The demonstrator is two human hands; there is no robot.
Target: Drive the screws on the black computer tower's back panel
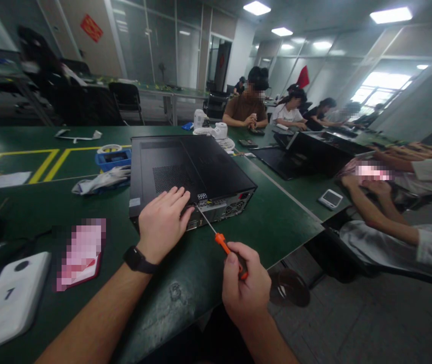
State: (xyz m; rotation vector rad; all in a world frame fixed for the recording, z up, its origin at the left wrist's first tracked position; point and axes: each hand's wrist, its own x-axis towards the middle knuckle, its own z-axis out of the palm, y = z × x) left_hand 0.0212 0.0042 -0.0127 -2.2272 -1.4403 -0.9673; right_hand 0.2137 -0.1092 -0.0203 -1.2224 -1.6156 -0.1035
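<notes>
A black computer case lies on its side on the green table, its back panel with ports and a fan grille facing me. My left hand rests flat on the near edge of the case, fingers stretched over the top panel and thumb by the back edge. In my right hand is a screwdriver with an orange and black handle. Its long thin shaft points up and left, and the tip meets the back panel close to my left thumb. Whether a screw sits under the tip is too small to tell.
Left of the case lie white gloves and a blue basket. A phone and a white block marked 1 are nearer me. On the right stand another opened case, a small scale and a seated co-worker.
</notes>
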